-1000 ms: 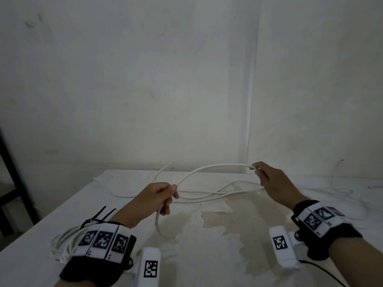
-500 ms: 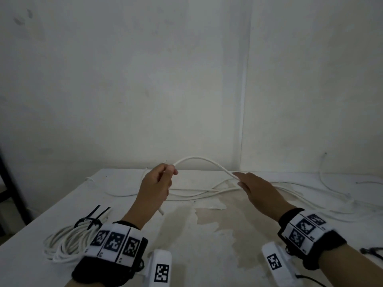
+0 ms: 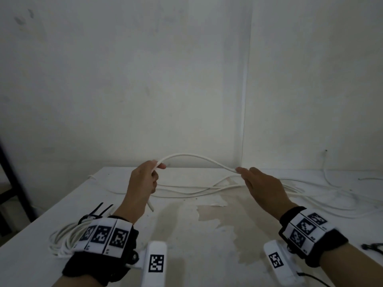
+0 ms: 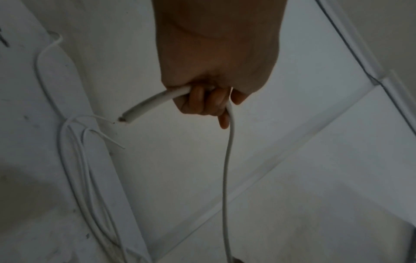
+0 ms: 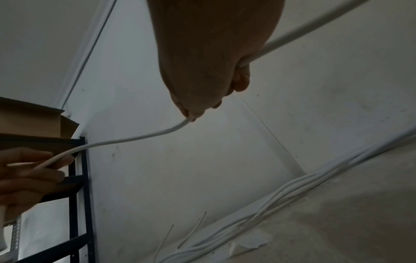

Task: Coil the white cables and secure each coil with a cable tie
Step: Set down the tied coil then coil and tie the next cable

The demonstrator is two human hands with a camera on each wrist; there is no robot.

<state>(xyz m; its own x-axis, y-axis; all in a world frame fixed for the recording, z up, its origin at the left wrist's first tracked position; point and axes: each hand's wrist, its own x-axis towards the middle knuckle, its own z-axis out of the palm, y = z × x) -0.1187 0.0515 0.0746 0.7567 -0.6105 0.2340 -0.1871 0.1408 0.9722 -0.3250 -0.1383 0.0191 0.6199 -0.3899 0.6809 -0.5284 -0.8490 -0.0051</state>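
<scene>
My left hand (image 3: 154,170) is raised above the white table (image 3: 186,235) and grips a white cable (image 3: 186,155) close to its cut end (image 4: 135,112), which sticks out below the fist (image 4: 209,103). The cable arcs to my right hand (image 3: 241,171), whose fingers (image 5: 202,99) curl loosely round it. Beyond that hand it runs on to the loose white cables (image 3: 196,189) lying across the table's far half. A finished coil (image 3: 66,239) with a black cable tie (image 3: 93,212) lies at the near left.
White walls close the table at the back and right, meeting in a corner (image 3: 245,121). A dark metal shelf (image 5: 76,195) carrying a cardboard box (image 5: 33,121) stands to the left. A small black item (image 3: 373,246) lies at the near right edge.
My left hand has risen with the cable end, so the loop that hung under it is gone. The right hand has shifted left along the cable, fingers stretched further forward.
</scene>
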